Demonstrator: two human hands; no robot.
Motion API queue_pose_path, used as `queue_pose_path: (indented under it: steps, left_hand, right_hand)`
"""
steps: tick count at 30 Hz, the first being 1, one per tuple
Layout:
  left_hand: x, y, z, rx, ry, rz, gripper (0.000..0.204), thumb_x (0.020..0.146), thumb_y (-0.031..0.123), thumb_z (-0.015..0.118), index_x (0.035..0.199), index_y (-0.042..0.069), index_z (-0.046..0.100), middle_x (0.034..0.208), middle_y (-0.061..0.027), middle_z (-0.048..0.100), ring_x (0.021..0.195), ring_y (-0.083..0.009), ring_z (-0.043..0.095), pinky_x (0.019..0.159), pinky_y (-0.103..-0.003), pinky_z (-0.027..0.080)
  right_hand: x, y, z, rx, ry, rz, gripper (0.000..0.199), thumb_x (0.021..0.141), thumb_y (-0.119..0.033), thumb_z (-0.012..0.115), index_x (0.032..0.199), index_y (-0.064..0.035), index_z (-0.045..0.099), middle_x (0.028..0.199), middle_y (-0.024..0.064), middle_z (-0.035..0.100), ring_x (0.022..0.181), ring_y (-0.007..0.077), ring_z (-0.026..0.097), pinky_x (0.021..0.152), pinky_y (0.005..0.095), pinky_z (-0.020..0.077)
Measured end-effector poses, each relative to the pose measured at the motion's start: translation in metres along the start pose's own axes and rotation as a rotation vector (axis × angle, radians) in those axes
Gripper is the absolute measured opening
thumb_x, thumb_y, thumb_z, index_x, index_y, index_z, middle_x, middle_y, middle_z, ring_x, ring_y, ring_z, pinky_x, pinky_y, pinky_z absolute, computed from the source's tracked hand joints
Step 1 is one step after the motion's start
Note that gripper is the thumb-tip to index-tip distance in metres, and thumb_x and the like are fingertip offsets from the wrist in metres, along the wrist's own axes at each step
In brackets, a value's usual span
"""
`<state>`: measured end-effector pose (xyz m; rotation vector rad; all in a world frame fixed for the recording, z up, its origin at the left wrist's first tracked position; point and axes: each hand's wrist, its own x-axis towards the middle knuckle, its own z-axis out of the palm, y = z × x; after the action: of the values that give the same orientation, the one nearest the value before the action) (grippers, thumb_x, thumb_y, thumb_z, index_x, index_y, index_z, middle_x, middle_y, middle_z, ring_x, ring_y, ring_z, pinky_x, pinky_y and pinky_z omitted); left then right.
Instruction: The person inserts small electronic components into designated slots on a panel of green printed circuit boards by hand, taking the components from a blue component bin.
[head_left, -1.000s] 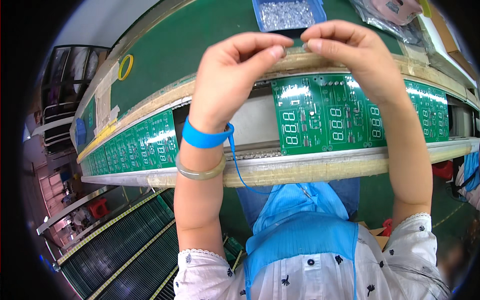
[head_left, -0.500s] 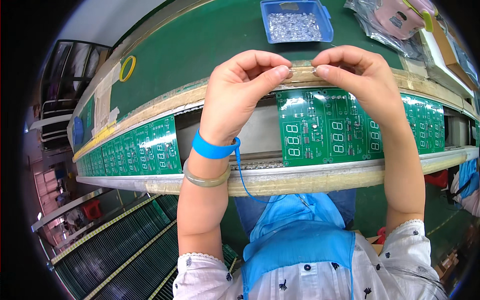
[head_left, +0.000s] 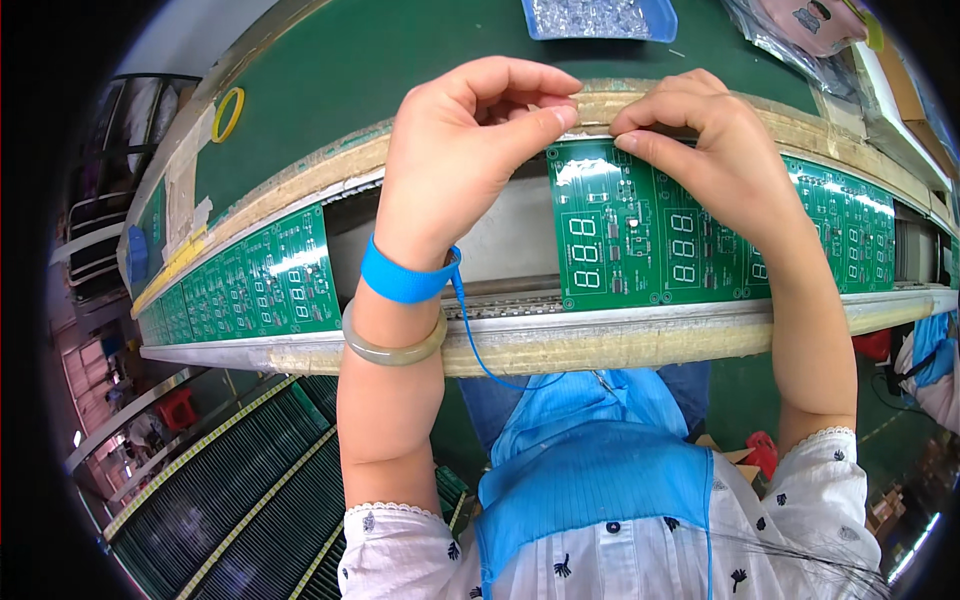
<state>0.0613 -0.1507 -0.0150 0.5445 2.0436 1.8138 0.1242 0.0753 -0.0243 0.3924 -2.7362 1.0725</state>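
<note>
My left hand [head_left: 455,150] is raised over the far rail, left of the circuit boards, its thumb curled toward the bent index finger. Anything between those fingertips is too small to make out. Just to the right, my right hand [head_left: 715,140] has thumb and index finger pressed together, above the far edge of a green circuit board [head_left: 600,285] with white digit outlines. What this pinch holds is hidden. A blue wrist strap [head_left: 405,275] with a thin cord and a pale bangle [head_left: 392,350] circle my left wrist and forearm.
Ahead lies a blue tray [head_left: 662,22] of small clear parts. More green boards [head_left: 290,285] sit in the track at left. A yellow ring [head_left: 228,115] rests on the green mat. Racks of slotted boards [head_left: 220,500] stand lower left; a pink bag [head_left: 815,25] is far right.
The scene has shifted upward in view. My right hand has come down closer to the board's far edge. The small bits formerly visible at both sets of fingertips no longer show clearly.
</note>
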Motion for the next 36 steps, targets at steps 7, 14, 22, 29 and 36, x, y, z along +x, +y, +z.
queue_pose_path:
  steps: [7,14,22,29,36]
  left_hand:
    - [0.0,-0.002,-0.001,0.053,-0.026,0.023,0.024,0.09,0.004,0.077,0.113,0.001,0.075,0.098,-0.003,0.073,0.091,-0.0084,0.068,0.083,-0.022,0.055]
    - [0.0,-0.006,-0.001,0.066,-0.039,0.022,0.023,0.091,0.005,0.075,0.114,0.001,0.075,0.1,-0.0026,0.073,0.093,-0.0079,0.067,0.084,-0.022,0.054]
    - [0.002,-0.006,0.005,0.018,-0.028,0.076,0.022,0.086,0.002,0.074,0.107,0.0,0.076,0.092,-0.0008,0.071,0.081,-0.0049,0.061,0.074,-0.021,0.052]
    - [0.003,-0.01,0.003,-0.008,0.018,-0.051,0.017,0.089,0.001,0.074,0.106,-0.002,0.075,0.093,-0.0033,0.073,0.082,-0.0064,0.064,0.075,-0.021,0.053]
    - [0.0,-0.008,0.002,0.148,-0.036,-0.013,0.021,0.091,0.005,0.076,0.111,0.001,0.075,0.098,-0.002,0.073,0.092,-0.0081,0.067,0.084,-0.022,0.054]
  right_hand:
    - [0.0,0.001,0.003,-0.117,-0.078,-0.055,0.012,0.087,-0.013,0.075,0.096,-0.0045,0.076,0.093,0.0084,0.072,0.097,0.0278,0.061,0.089,0.0389,0.0495]
    - [0.002,-0.007,0.008,-0.121,-0.116,-0.062,0.011,0.086,-0.012,0.075,0.094,-0.0038,0.075,0.092,0.0082,0.071,0.096,0.0287,0.061,0.089,0.0394,0.0494]
    - [0.002,-0.008,0.008,-0.152,-0.119,-0.093,0.011,0.086,-0.012,0.074,0.095,-0.0042,0.075,0.092,0.008,0.071,0.096,0.0287,0.061,0.087,0.0396,0.0503]
    - [0.002,-0.013,0.01,-0.19,-0.098,-0.106,0.012,0.085,-0.012,0.074,0.094,-0.0038,0.074,0.091,0.0091,0.071,0.095,0.0302,0.062,0.086,0.0405,0.0504]
    - [0.0,-0.013,0.013,-0.203,-0.087,-0.125,0.014,0.084,-0.012,0.075,0.093,-0.0028,0.073,0.091,0.0102,0.071,0.095,0.0311,0.063,0.087,0.041,0.0507]
